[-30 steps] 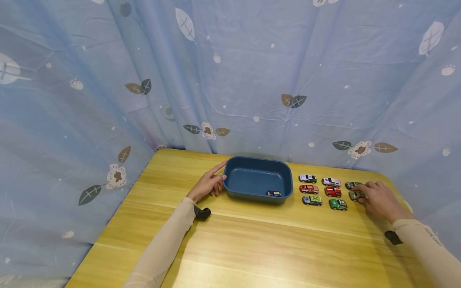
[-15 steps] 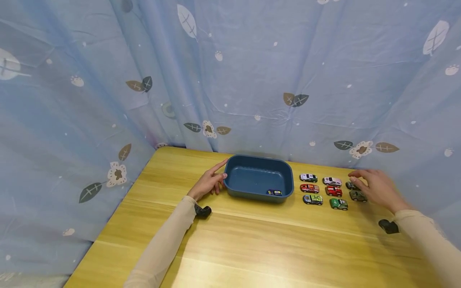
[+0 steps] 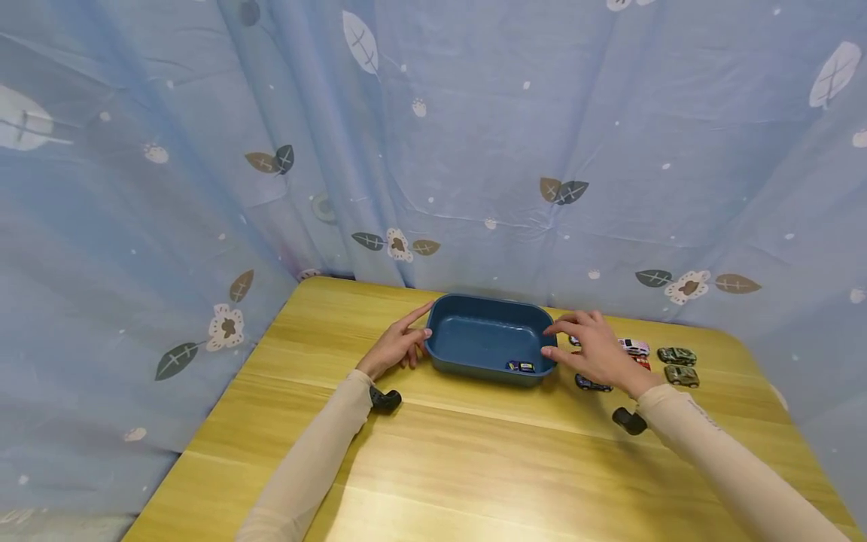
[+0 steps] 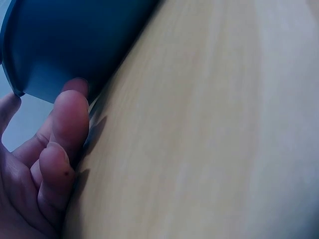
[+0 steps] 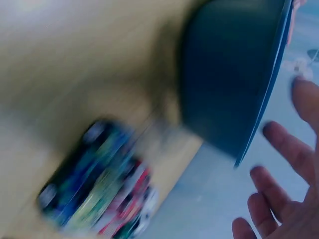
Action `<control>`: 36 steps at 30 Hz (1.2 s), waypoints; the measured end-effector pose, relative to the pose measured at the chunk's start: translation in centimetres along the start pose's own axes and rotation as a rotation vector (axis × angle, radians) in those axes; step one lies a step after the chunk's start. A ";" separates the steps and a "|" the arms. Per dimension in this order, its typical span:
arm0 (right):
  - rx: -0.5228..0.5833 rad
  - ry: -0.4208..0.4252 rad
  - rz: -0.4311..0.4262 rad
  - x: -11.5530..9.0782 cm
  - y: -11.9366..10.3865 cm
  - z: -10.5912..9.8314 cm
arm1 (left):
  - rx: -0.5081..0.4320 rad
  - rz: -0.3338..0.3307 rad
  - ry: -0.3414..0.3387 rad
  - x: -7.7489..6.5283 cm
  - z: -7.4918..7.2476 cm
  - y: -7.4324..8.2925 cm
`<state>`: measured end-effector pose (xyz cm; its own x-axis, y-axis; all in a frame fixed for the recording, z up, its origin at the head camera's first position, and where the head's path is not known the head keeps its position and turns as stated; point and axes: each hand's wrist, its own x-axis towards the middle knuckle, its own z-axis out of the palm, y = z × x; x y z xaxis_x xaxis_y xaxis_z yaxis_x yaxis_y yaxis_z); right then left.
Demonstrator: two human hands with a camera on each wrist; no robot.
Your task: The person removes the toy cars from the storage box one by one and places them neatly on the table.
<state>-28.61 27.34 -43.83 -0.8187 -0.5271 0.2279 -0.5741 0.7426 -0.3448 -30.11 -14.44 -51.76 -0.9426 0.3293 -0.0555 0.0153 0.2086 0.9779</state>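
A blue plastic bin stands near the back edge of the wooden table. My left hand rests at the bin's left end, its thumb at the rim and index finger reaching to the back corner. In the left wrist view, fingertips lie close along the outer wall. My right hand hovers at the right end with fingers spread and nothing between them, fingertips overlapping the rim. Inside the bin lies one small purple and yellow toy car. Under and behind the right hand sit several toy cars, partly hidden.
To the right of the hand stand two camouflage toy cars and a pink and white one. A dark blue toy car is close to the bin. A blue leaf-patterned curtain hangs behind the table.
My right hand has moved left from the camouflage cars at the far right to the bin's right end, now covering several cars. My left hand has stayed at the bin.
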 end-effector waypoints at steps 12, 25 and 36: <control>-0.043 -0.085 -0.021 2.6 -1.7 3.0 | 0.003 -0.006 0.011 -0.2 0.3 -0.1; -0.116 -0.195 -0.029 3.9 -2.5 3.8 | 0.005 -0.011 0.007 -0.2 0.4 -0.2; -0.138 -0.216 -0.040 4.1 -2.7 3.6 | 0.006 0.002 0.016 -0.1 0.3 0.0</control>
<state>-30.33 21.64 -45.28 -0.7819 -0.6225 0.0340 -0.6147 0.7607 -0.2084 -29.88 -14.16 -51.82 -0.9477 0.3150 -0.0504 0.0191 0.2137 0.9767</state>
